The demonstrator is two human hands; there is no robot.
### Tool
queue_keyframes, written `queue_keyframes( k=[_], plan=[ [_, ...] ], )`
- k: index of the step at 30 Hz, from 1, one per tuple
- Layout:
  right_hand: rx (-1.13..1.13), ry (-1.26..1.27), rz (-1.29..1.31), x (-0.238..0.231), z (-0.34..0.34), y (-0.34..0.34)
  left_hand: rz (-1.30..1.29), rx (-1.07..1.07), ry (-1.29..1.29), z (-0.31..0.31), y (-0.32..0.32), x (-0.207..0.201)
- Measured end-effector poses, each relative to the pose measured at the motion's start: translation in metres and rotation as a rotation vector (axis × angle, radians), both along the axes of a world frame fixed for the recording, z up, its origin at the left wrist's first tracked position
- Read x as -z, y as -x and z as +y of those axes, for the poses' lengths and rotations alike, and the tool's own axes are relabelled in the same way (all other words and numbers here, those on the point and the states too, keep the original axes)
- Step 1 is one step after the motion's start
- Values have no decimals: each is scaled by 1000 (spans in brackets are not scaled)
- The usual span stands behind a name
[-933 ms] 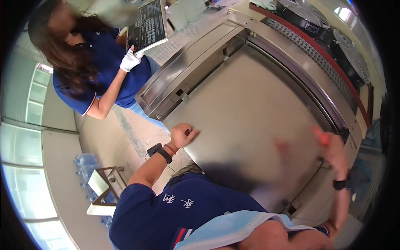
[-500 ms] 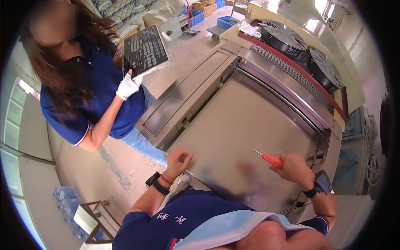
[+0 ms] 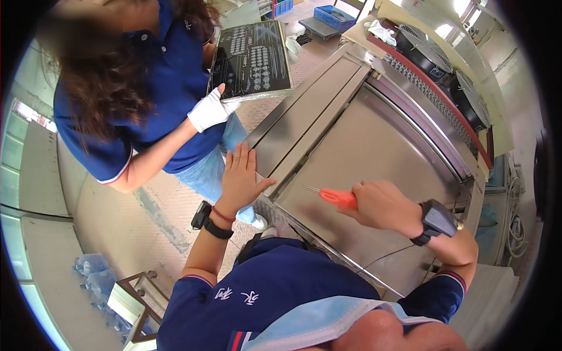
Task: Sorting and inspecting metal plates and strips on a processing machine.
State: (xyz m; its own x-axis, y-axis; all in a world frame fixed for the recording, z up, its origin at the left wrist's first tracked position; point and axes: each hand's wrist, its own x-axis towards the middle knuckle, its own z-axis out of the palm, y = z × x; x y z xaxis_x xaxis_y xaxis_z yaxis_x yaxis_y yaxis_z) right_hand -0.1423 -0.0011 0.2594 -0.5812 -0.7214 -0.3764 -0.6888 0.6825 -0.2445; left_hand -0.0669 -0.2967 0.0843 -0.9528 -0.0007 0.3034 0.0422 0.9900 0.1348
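Observation:
My right hand (image 3: 383,205) is wrapped round the orange-red handle of a screwdriver (image 3: 339,199), whose thin metal shaft points left. It is above a flat stainless-steel surface (image 3: 374,146) of a machine. My left hand (image 3: 239,178) has its fingers spread at the near left corner of the machine's steel side rail (image 3: 304,111); whether it presses on the metal I cannot tell. At the left stands a co-worker in a blue shirt, whose white-gloved hand (image 3: 209,111) holds a black panel (image 3: 252,61) with pale markings.
Two round fans (image 3: 424,50) with wire guards sit behind a red rail (image 3: 430,88) at the far right. White gloves (image 3: 380,31) lie near them. A blue crate (image 3: 335,17) is at the back. Clear plastic bottles (image 3: 96,278) and a framed stand (image 3: 137,298) are lower left.
My left hand has opened and moved up to the side rail's corner. My right hand has moved left with the screwdriver. The co-worker's panel has come closer and further right in view.

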Motion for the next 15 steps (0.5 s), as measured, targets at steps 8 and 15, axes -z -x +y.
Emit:
queue_keyframes(
  k=[8,15],
  plan=[
    [20,-77,15,3,-34,15,-65,125,75,-4,48,13],
    [-47,-48,147,17,-29,27,-167,224,145,22,104,5]
  ],
)
